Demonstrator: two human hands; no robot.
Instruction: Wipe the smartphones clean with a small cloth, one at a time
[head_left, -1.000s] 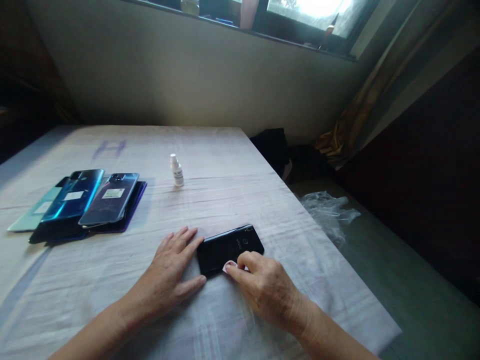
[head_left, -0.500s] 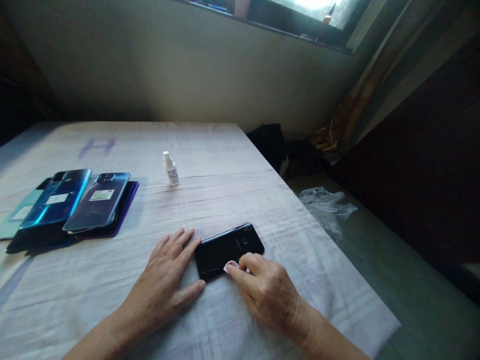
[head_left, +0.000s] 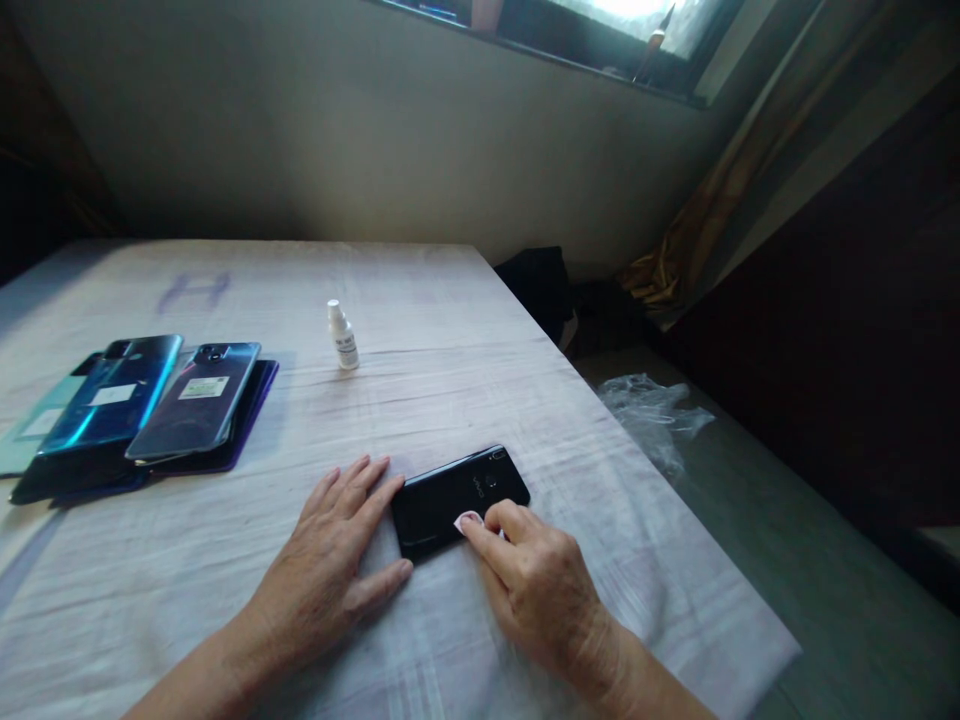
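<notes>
Your right grip has thumb and curled fingers pinching a small, thin white-and-pink pad, pressed on the near long edge of the glossy black "vivo" phone. Your left grip: palm down, fingers extended, thumb spread away, pinching nothing; index tip and thumb tip touch the phone's left end.

Phone lies back up between your two hands, slanted, right end farther from you, camera at the far right corner. It's on the table, covered with a white cloth.

Beyond it, slightly left: small white plastic dropper bottle with printed label, upright. Far left, overlapping pile: grey-purple phone with white label, on a dark purple-edged phone; shiny blue phone, also labelled; pale green phone at picture edge. Purple H-shaped mark on the cloth behind them.

Off the table, right: crumpled clear plastic bag on the grey-green floor. Brownish-gold curtain behind.
</notes>
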